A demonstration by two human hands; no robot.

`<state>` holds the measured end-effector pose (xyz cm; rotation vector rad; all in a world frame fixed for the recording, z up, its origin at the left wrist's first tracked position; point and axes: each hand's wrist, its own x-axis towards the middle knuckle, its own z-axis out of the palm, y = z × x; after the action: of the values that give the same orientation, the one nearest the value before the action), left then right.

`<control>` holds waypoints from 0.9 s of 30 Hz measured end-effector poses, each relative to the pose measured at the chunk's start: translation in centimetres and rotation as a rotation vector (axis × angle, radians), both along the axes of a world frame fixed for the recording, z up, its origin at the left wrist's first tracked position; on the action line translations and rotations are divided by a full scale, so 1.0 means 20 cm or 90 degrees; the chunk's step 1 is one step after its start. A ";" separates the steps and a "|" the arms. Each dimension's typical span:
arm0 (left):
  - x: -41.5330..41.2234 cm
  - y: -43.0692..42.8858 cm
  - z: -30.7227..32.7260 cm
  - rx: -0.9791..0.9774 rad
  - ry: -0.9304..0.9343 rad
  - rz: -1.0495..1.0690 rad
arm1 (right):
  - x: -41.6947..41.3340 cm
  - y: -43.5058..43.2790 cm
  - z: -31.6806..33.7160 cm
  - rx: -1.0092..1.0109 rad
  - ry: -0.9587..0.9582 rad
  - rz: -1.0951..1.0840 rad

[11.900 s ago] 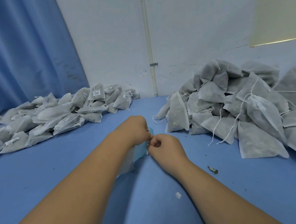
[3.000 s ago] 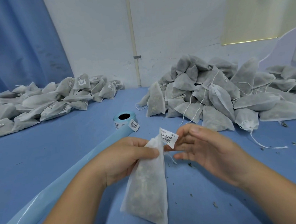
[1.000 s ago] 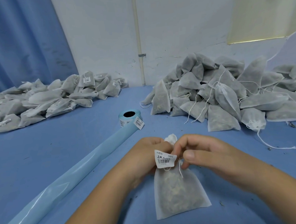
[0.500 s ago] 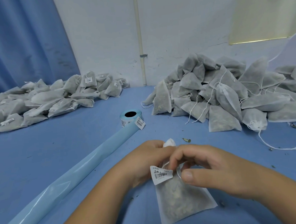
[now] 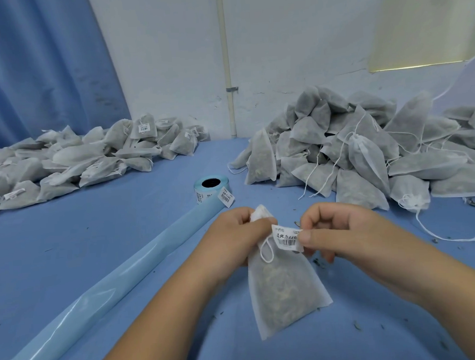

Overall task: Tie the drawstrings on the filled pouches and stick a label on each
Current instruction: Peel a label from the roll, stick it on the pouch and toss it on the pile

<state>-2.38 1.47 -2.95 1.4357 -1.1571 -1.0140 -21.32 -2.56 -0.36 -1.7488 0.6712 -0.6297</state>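
Observation:
A filled white mesh pouch hangs in front of me over the blue table. My left hand grips its gathered neck, whose top sticks out above the fingers. My right hand pinches a white barcode label between thumb and forefinger, just right of the neck. A loop of drawstring dangles below the neck.
A heap of unlabelled pouches with loose strings fills the right back. Labelled pouches lie at the left back. A label roll stands mid-table, its blue backing strip running toward the near left. Dry bits litter the near right.
The label has shifted from the left of the pouch neck to its right, pinched by my right hand. The pouch now hangs a little higher and straighter.

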 end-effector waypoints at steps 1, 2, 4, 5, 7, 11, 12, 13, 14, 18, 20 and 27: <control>-0.01 0.00 0.00 -0.009 -0.025 0.011 | 0.01 0.00 0.00 0.009 0.002 -0.008; -0.02 0.00 0.00 -0.019 -0.044 0.018 | 0.02 0.01 -0.01 0.009 0.008 -0.015; -0.04 0.01 0.02 -0.034 -0.057 0.022 | 0.03 0.02 -0.02 0.000 0.025 -0.030; -0.05 0.02 0.02 -0.038 -0.051 0.019 | 0.04 0.02 -0.03 -0.003 0.028 -0.033; -0.06 0.02 0.03 -0.037 -0.031 0.004 | 0.04 0.03 -0.03 -0.008 0.028 -0.031; -0.07 0.03 0.03 -0.035 -0.028 -0.015 | 0.04 0.04 -0.02 -0.025 0.028 -0.035; -0.07 0.03 0.03 -0.035 -0.024 -0.019 | 0.04 0.04 -0.02 -0.029 0.028 -0.039; -0.07 0.04 0.04 -0.033 -0.018 -0.023 | 0.04 0.05 -0.02 -0.034 0.028 -0.044; -0.07 0.04 0.04 -0.033 -0.013 -0.027 | 0.05 0.05 -0.02 -0.039 0.028 -0.049; -0.08 0.05 0.05 -0.029 0.002 -0.034 | 0.06 0.06 -0.04 -0.062 0.021 -0.078; -0.09 0.05 0.05 -0.023 0.013 -0.034 | 0.06 0.06 -0.05 -0.089 0.029 -0.106; -0.08 0.06 0.06 -0.011 0.090 -0.077 | 0.07 0.05 -0.07 -0.116 0.038 -0.174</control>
<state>-3.99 2.62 -1.71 1.2703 -1.1572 -1.1680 -19.85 -1.61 -1.72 -1.8651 0.9286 -0.8491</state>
